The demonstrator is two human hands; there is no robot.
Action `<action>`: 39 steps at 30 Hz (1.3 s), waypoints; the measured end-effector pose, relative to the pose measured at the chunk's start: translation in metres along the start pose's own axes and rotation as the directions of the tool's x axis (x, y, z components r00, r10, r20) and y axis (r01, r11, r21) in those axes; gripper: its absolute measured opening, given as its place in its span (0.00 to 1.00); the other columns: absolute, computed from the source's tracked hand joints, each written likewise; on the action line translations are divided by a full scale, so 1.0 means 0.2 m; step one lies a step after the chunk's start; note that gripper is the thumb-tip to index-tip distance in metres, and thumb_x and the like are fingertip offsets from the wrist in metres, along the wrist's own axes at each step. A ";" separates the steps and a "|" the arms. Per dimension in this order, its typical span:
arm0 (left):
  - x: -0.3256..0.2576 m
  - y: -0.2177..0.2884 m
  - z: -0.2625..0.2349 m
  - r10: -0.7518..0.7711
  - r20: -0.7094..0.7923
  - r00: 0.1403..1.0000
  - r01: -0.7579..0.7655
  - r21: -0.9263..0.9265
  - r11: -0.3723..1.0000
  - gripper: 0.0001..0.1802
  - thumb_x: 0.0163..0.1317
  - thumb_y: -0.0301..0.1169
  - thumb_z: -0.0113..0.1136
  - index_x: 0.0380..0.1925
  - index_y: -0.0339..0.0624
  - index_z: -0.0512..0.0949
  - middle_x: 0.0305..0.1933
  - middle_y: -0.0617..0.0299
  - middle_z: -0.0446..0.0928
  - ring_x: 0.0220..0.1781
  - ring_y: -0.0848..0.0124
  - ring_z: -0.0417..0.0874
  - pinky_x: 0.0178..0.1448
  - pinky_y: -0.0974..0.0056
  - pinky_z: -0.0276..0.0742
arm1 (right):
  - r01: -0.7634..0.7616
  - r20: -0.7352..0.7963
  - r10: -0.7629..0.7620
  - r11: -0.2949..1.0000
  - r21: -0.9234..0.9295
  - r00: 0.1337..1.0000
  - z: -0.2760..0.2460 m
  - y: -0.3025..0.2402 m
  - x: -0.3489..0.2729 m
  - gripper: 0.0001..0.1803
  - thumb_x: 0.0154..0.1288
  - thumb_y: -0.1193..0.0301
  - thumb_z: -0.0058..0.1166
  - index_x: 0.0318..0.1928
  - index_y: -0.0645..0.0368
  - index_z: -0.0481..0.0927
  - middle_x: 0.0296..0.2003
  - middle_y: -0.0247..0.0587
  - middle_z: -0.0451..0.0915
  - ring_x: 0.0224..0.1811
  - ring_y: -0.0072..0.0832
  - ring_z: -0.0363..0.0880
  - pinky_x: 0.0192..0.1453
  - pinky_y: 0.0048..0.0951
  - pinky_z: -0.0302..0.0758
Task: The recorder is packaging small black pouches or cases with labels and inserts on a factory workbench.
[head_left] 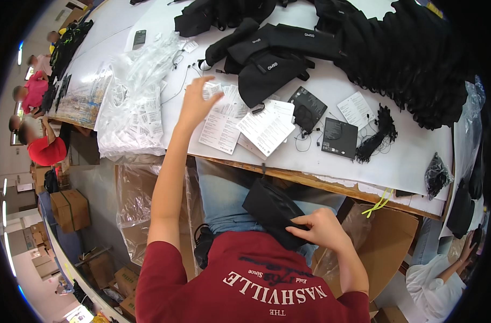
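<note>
My right hand [322,227] grips the end of a flat black fabric piece [271,207] on my lap, its thumb and fingers closed on the edge. A small dark tag or cord shows at the piece's upper end, by the table edge. Raised over the table, my left hand [198,102] has its thumb and fingers apart with nothing between them. Beneath and beside it lie white printed cards [219,129] and a fanned stack of white cards [269,126]. Just beyond, several black fabric pieces [269,72] with small white marks lie in a loose heap.
A large black fabric pile [407,59] covers the table's right. Clear plastic bags of white labels [135,97] lie left. Nearer are black cards [339,139], a bundle of black cords [380,132] and a small bag [437,175]. Other people sit left and right; cartons [70,210] stand below.
</note>
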State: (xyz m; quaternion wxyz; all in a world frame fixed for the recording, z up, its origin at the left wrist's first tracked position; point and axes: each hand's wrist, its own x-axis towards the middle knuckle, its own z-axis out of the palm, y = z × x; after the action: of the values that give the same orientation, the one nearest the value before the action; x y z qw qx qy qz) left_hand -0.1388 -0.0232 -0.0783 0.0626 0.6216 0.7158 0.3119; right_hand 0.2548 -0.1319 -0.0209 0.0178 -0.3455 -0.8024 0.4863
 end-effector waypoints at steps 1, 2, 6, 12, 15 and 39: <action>-0.01 -0.03 0.03 0.058 0.063 0.996 -0.069 0.197 0.978 0.21 0.55 0.36 0.65 0.49 0.47 0.76 0.46 0.57 0.78 0.51 0.58 0.75 0.59 0.58 0.66 | 0.005 -0.003 -0.005 1.000 0.000 1.000 -0.01 -0.01 0.00 0.13 0.54 0.60 0.64 0.35 0.53 0.87 0.12 0.42 0.73 0.17 0.40 0.73 0.26 0.32 0.71; -0.03 -0.05 0.06 0.119 0.003 0.993 -0.115 0.290 0.950 0.21 0.54 0.37 0.66 0.49 0.47 0.77 0.42 0.57 0.79 0.53 0.56 0.73 0.61 0.57 0.64 | 0.084 -0.077 -0.090 0.993 -0.080 0.993 -0.03 -0.03 0.00 0.12 0.53 0.60 0.65 0.35 0.52 0.87 0.12 0.42 0.73 0.16 0.40 0.73 0.26 0.33 0.71; 0.02 -0.05 0.03 0.113 0.038 0.993 -0.119 0.347 0.930 0.18 0.56 0.37 0.64 0.46 0.44 0.78 0.40 0.60 0.79 0.54 0.61 0.73 0.64 0.56 0.57 | 0.187 -0.222 -0.248 0.946 -0.266 0.943 -0.15 -0.10 0.02 0.10 0.50 0.65 0.66 0.36 0.49 0.88 0.12 0.37 0.74 0.16 0.34 0.71 0.26 0.31 0.67; -0.11 0.64 -0.18 0.012 -0.034 0.999 -0.031 -0.620 0.784 0.09 0.55 0.30 0.66 0.35 0.39 0.80 0.36 0.59 0.80 0.45 0.63 0.78 0.53 0.62 0.70 | 0.160 -0.279 -0.368 0.812 -0.561 0.887 -0.25 -0.11 0.08 0.11 0.52 0.68 0.64 0.39 0.50 0.85 0.13 0.31 0.73 0.15 0.30 0.70 0.26 0.31 0.64; -0.24 0.85 -0.27 0.445 0.264 0.856 -0.237 -0.564 0.791 0.13 0.54 0.31 0.68 0.39 0.41 0.79 0.36 0.59 0.81 0.48 0.64 0.79 0.55 0.63 0.70 | 0.148 -0.295 -0.400 0.775 -0.614 0.868 -0.26 -0.15 0.12 0.11 0.52 0.67 0.64 0.38 0.50 0.85 0.12 0.30 0.72 0.15 0.28 0.70 0.25 0.30 0.63; -0.70 0.72 0.19 0.177 0.464 0.868 0.471 -0.659 -0.587 0.28 0.70 0.49 0.44 0.63 0.43 0.61 0.59 0.47 0.70 0.67 0.43 0.65 0.69 0.42 0.63 | 0.146 -0.473 -0.385 0.873 -0.466 0.792 -0.15 -0.29 0.29 0.08 0.56 0.67 0.61 0.25 0.54 0.77 0.12 0.34 0.71 0.13 0.31 0.69 0.22 0.30 0.61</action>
State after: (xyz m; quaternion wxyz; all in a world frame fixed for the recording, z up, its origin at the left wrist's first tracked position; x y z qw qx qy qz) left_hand 0.0332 -0.1339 -0.0748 0.7567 0.1344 0.1235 0.6277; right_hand 0.1908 -0.0931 0.0226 0.2461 -0.3477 -0.8865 0.1806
